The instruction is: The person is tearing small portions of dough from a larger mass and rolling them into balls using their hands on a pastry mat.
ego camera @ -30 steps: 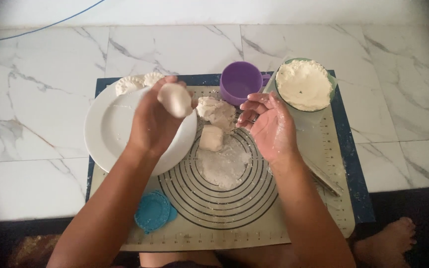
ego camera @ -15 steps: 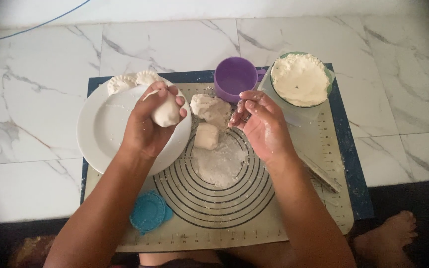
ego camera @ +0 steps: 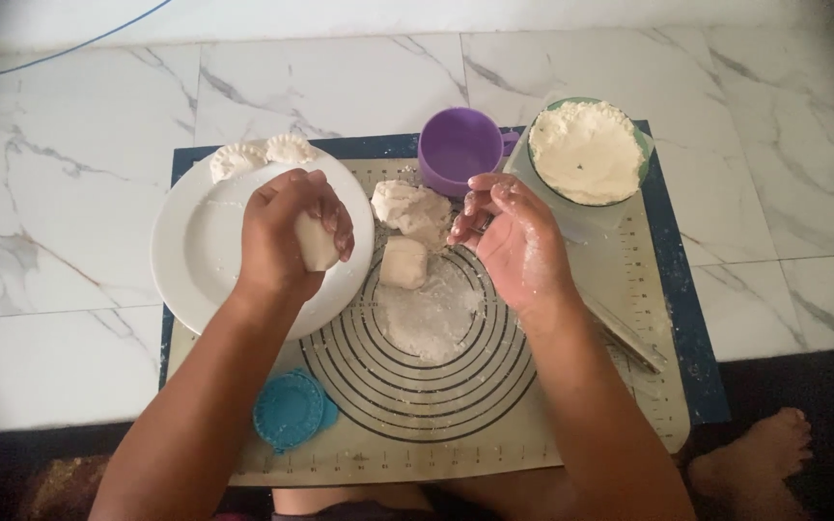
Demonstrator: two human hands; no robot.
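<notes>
My left hand (ego camera: 282,232) is closed around a small lump of white dough (ego camera: 316,243), held over the right half of a white plate (ego camera: 195,256). Two folded dumplings (ego camera: 261,154) lie at the plate's far rim. My right hand (ego camera: 514,241), dusted with flour, hovers with fingers apart above the baking mat (ego camera: 417,386), just right of a large dough lump (ego camera: 412,210) and a smaller cut piece (ego camera: 403,262). A patch of loose flour (ego camera: 427,314) covers the mat's ringed centre.
A purple cup (ego camera: 458,150) and a green bowl of flour (ego camera: 586,152) stand at the mat's far edge. A blue round dumpling press (ego camera: 290,411) lies near the front left. A knife (ego camera: 625,333) rests on the right. Marble floor surrounds; a bare foot (ego camera: 750,463) shows at bottom right.
My left hand has lowered the dough lump from a raised position down over the plate and closed around it. My right hand has stayed almost in place.
</notes>
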